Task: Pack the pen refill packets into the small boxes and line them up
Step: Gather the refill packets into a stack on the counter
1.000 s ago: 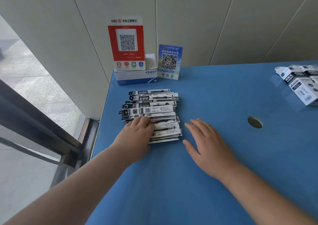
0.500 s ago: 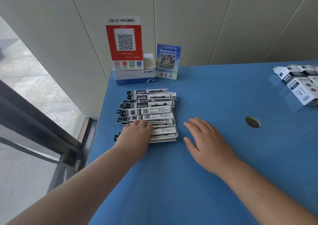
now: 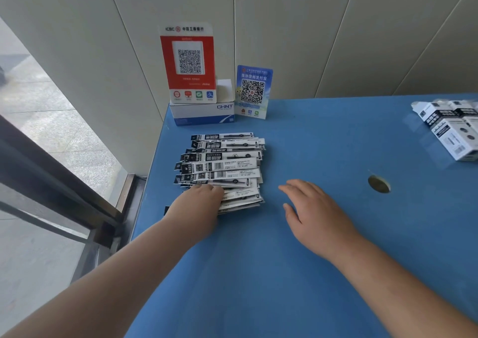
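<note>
From the head camera, we are looking down at a blue table (image 3: 310, 273) with the packets (image 3: 222, 167) lying in a loose, overlapping pile near its left edge, in front of a white box (image 3: 204, 113) carrying a red QR sign (image 3: 188, 62), with a blue QR sign (image 3: 254, 91) beside it. Our left hand (image 3: 199, 203) is resting on the near left end of the pile, fingers curled over the packets' edges; whether it is truly pinching any we cannot tell. Our right hand (image 3: 310, 208) is lying flat and relaxed on the table just right of the pile, holding nothing. The boxes (image 3: 450, 128) are sitting well apart at the far right edge.

We are judging the packets to be light, thin and somewhat flexible, with glossy sleeves likely to slide over one another, so a pinch across both short ends of a small bundle should be keeping them together. Each packet's long axis is running left to right across the table, black header ends pointing left, the stack fanning away from us toward the wall.
</note>
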`<state>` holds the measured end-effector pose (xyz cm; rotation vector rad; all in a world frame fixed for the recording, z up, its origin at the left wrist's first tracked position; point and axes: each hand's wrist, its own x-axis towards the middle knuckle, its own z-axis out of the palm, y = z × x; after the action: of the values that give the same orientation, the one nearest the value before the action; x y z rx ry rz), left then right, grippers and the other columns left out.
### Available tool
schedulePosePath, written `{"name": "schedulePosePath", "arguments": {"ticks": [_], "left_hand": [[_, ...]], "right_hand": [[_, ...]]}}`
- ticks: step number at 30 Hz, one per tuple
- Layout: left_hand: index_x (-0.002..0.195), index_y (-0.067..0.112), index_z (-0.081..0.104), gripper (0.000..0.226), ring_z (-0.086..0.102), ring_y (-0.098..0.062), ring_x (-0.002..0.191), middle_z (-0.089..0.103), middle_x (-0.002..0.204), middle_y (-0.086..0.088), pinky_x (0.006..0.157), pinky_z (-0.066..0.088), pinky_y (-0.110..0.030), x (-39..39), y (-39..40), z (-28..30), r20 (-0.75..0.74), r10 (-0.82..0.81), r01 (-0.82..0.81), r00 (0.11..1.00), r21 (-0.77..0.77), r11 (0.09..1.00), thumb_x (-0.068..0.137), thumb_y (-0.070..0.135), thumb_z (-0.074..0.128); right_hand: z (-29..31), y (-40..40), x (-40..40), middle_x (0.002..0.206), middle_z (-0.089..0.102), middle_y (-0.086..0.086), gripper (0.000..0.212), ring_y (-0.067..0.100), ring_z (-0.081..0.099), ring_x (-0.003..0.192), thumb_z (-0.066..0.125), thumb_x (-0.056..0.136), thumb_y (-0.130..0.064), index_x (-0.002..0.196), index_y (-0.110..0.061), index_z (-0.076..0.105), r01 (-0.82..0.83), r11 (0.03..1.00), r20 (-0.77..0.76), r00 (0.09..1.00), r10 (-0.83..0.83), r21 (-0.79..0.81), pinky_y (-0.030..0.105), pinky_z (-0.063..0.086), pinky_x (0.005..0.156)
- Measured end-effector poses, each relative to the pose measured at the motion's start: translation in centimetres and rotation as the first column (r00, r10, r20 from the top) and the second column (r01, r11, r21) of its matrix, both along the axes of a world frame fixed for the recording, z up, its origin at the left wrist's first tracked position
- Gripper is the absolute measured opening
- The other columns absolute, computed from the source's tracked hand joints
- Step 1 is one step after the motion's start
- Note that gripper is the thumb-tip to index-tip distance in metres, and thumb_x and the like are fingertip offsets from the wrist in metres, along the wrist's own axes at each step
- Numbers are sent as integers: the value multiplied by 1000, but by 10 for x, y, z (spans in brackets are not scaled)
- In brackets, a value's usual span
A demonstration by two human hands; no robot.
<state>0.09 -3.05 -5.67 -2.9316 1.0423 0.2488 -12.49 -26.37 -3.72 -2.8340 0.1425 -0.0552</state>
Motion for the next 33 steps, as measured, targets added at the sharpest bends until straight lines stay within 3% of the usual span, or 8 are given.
{"name": "schedulePosePath", "arguments": {"ticks": [6, 10, 14, 21, 26, 33], "left_hand": [[93, 26, 49, 17, 55, -20, 100, 46, 92, 9, 70, 45, -31, -8, 22, 0, -91, 71, -79, 993, -95, 992, 80, 26, 60], [87, 27, 40, 17, 46, -19, 80, 43, 83, 11, 62, 34, -31, -20, 42, 4, -74, 156, -167, 985, -171, 971, 85, 26, 58], [88, 27, 41, 13, 49, -19, 71, 44, 80, 11, 58, 36, -34, -32, 65, 10, -87, 276, -290, 957, -275, 917, 88, 23, 53], [90, 25, 47, 9, 57, -22, 75, 51, 81, 8, 63, 47, -35, -38, 90, 16, -120, 400, -416, 909, -338, 844, 94, 27, 56], [80, 25, 42, 18, 55, -19, 68, 51, 77, 7, 54, 40, -34, -40, 102, 17, -123, 423, -436, 898, -388, 812, 91, 25, 57], [79, 26, 43, 18, 54, -17, 63, 52, 75, 7, 55, 46, -35, -40, 119, 17, -136, 423, -438, 896, -434, 787, 90, 27, 57]], "right_hand": [[-3, 10, 6, 146, 53, 3, 41, 24, 46, 137, 51, 101, -23, 141, -16, 54, -21, 1000, 2, 1000, 21, -12, 37, 38, 113], [-1, 24, 18, 137, 58, 3, 40, 26, 53, 127, 59, 96, -20, 135, -13, 59, -68, 997, 27, 997, 69, -36, 38, 44, 107], [4, 50, 49, 125, 57, -1, 29, 24, 52, 117, 56, 95, -19, 124, -16, 59, -192, 973, 13, 981, 196, -125, 38, 45, 98], [-2, 96, 93, 111, 58, 0, 16, 24, 54, 105, 55, 93, -9, 105, -16, 61, -252, 934, -30, 967, 253, -252, 34, 44, 84], [-9, 102, 102, 108, 59, 3, 17, 25, 54, 102, 58, 88, -4, 101, -13, 64, -242, 927, -35, 969, 243, -287, 33, 37, 73], [-11, 110, 96, 107, 60, 4, 17, 27, 55, 103, 60, 84, -3, 97, -12, 60, -218, 937, -12, 975, 224, -273, 36, 45, 84]]}}
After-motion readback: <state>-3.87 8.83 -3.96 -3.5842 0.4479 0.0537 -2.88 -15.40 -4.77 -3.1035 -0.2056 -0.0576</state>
